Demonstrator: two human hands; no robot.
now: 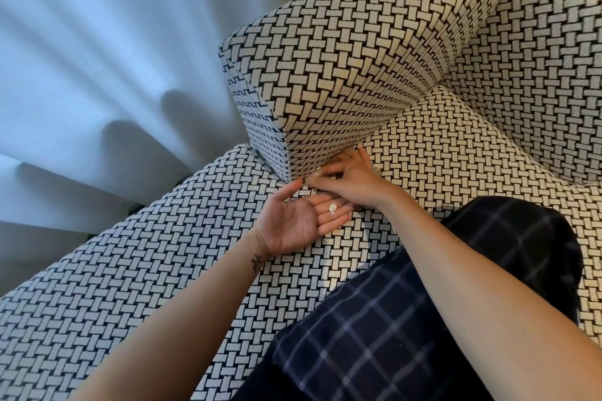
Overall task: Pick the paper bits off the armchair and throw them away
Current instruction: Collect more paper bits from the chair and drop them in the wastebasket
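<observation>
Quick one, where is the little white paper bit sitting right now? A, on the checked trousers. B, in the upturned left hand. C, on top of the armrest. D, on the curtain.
B: the white paper bit lies on the straight fingers of the left hand, held palm up over the armchair.

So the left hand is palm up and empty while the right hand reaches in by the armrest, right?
Not empty: the head view shows a white paper bit lying on the left hand. The right hand does reach in by the armrest.

Paper bit (332,207) on left hand (301,221)
</observation>
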